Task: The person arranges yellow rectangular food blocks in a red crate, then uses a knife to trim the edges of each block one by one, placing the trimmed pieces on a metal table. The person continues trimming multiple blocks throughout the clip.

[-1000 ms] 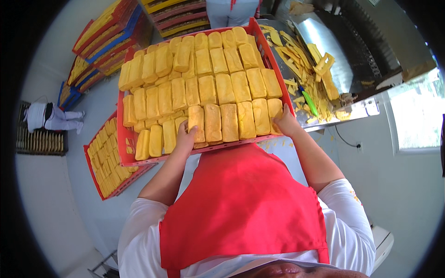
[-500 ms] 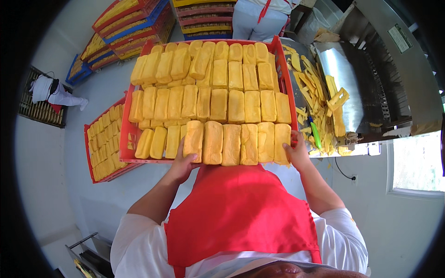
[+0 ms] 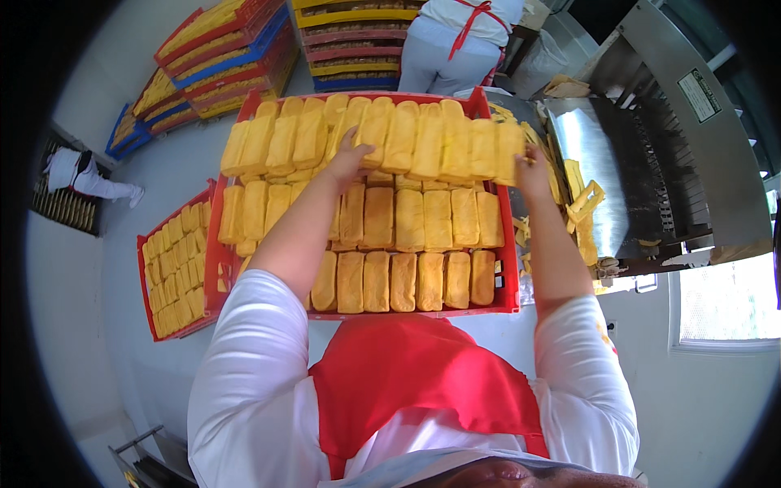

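A red crate (image 3: 362, 314) in front of me holds rows of yellow, brick-shaped loaves, stacked in layers. Over its far part, a row of yellow loaves (image 3: 427, 142) is squeezed side by side between my two hands. My left hand (image 3: 348, 159) grips the left end, its thumb against the first loaf and part of the fingers hidden. At the right end, by the crate's right rim, my right hand (image 3: 533, 171) presses the last loaf. Closer to me lie a middle row (image 3: 378, 218) and a near row (image 3: 403, 282) of loaves.
To the right, yellow trimmings (image 3: 582, 203) lie beside a metal machine (image 3: 598, 146). Another loaf-filled red crate (image 3: 150, 297) stands lower left. Stacked coloured crates (image 3: 354, 37) are at the back. A person (image 3: 447, 49) stands beyond my crate; another (image 3: 85, 171) is far left.
Both hands have moved from the crate's near edge to its far part, carrying the row of loaves. The near row under it now shows. My view has shifted slightly.
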Motion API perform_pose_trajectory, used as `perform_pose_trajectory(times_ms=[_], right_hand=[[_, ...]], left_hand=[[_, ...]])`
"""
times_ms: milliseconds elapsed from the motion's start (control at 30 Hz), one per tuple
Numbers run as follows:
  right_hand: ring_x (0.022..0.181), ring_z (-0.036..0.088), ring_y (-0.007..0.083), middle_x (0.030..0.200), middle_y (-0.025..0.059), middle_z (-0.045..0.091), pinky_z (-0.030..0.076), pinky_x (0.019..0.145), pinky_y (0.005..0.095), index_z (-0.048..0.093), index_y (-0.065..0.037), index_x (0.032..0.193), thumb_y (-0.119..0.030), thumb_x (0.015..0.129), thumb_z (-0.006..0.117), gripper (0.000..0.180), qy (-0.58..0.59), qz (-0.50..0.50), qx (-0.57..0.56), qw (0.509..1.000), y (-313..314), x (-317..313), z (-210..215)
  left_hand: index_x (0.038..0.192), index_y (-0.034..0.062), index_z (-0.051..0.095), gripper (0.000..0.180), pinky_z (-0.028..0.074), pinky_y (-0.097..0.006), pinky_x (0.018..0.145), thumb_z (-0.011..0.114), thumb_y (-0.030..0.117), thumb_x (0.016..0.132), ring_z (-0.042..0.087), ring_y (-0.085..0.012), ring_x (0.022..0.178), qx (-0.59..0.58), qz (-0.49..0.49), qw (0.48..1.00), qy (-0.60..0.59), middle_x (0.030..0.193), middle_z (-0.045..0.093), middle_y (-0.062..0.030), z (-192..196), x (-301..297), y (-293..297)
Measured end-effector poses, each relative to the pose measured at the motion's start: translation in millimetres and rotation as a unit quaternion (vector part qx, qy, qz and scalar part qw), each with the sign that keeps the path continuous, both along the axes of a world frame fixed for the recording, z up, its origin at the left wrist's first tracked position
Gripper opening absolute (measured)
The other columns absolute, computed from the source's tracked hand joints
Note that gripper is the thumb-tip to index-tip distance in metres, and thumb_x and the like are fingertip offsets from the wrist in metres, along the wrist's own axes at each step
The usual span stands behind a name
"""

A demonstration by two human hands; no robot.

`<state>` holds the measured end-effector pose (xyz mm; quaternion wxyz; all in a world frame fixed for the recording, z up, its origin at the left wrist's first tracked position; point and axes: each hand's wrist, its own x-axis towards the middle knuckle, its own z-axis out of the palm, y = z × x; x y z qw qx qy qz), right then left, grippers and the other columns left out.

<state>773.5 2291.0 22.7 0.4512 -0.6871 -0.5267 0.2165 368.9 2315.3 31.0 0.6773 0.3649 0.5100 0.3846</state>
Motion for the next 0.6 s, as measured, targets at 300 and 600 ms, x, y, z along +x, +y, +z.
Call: perform_pose_trajectory(times_ms=[300, 600], right_hand=[[0.13, 0.043, 0.036, 0.142, 0.0208, 0.043, 0.038, 0.106, 0.0415, 0.038, -0.006, 0.144, -0.019, 0.091, 0.062, 0.06, -0.111, -0.008, -0.026, 0.993, -6, -40, -43], [0.125, 0.048, 0.0363, 0.137, 0.0213, 0.049, 0.04, 0.104, 0.0412, 0.045, -0.006, 0.14, -0.017, 0.09, 0.061, 0.053, -0.101, -0.048, -0.002, 0.994, 10, -52, -37]], left_hand=[[0.143, 0.003, 0.038, 0.056, 0.039, -0.039, 0.106, 0.053, 0.032, 0.097, 0.045, -0.0364, 0.129, 0.262, -0.155, 0.71, 0.635, 0.143, 0.042, -0.0217, -39, -18, -10], [0.139, 0.0049, 0.045, 0.06, 0.036, -0.043, 0.107, 0.061, 0.036, 0.09, 0.044, -0.0342, 0.129, 0.33, -0.083, 0.636, 0.693, 0.147, 0.041, -0.0138, 12, -40, 3]])
